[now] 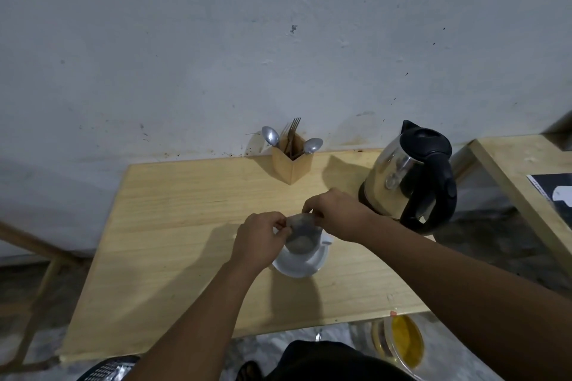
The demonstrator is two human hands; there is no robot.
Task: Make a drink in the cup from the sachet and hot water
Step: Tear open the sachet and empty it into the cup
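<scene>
A small greyish sachet (301,233) hangs between both hands, directly above a white cup on a white saucer (305,267) near the middle of the wooden table (173,226). My left hand (260,237) pinches the sachet's upper left corner. My right hand (335,213) pinches its upper right corner. The cup is mostly hidden behind the sachet; only its rim and handle (326,240) show at the right. A steel electric kettle (408,176) with a black lid and handle stands at the table's right rear, just beyond my right wrist.
A wooden holder (292,161) with spoons and forks stands against the wall at the table's back edge. A second wooden table (520,164) lies to the right. On the floor below the front edge sits a clear container with yellow contents (402,342).
</scene>
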